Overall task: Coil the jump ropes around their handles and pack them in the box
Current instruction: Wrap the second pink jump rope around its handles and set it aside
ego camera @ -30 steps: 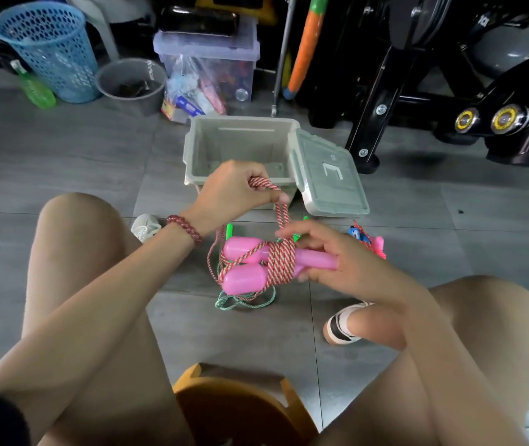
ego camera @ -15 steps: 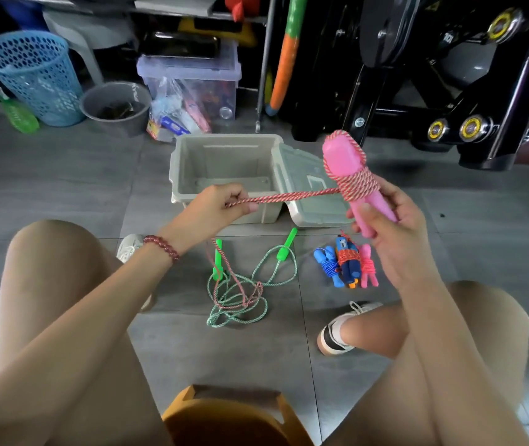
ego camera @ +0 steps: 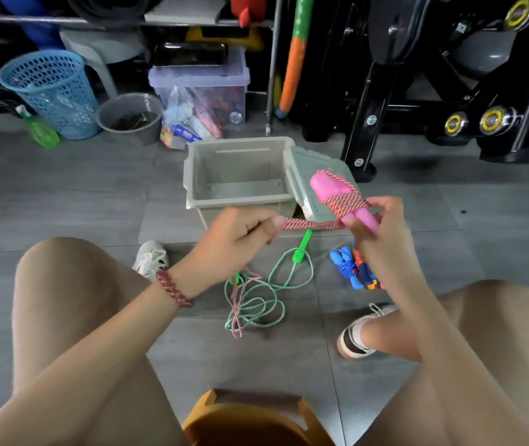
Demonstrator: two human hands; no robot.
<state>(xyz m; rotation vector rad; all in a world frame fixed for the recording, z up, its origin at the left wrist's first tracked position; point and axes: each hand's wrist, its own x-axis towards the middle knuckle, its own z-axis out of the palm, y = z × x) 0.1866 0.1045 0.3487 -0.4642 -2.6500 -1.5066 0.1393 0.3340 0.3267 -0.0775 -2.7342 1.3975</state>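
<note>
My right hand (ego camera: 377, 230) grips the pink handles (ego camera: 330, 194) of a jump rope, tilted up to the left, with red-and-white rope (ego camera: 346, 202) wound round them. My left hand (ego camera: 240, 236) pinches the free stretch of that rope, pulled taut towards the handles. The open grey box (ego camera: 240, 201) stands on the floor just behind my hands, its lid (ego camera: 314, 169) hinged open to the right. A green-handled rope (ego camera: 266, 291) lies loose on the floor below my hands. A coiled blue-handled rope (ego camera: 351, 268) lies to its right.
A blue basket (ego camera: 54, 91), grey bucket (ego camera: 131, 119), green bottle (ego camera: 39, 132) and clear storage bin (ego camera: 198, 88) line the back. Black gym equipment (ego camera: 449, 91) fills the back right. My knees flank the ropes; an orange stool (ego camera: 250, 420) is below me.
My right hand raised the pink handles from low and level to tilted upright by the lid. My left hand drew the rope out sideways, then came nearer the handles, shortening the taut stretch.
</note>
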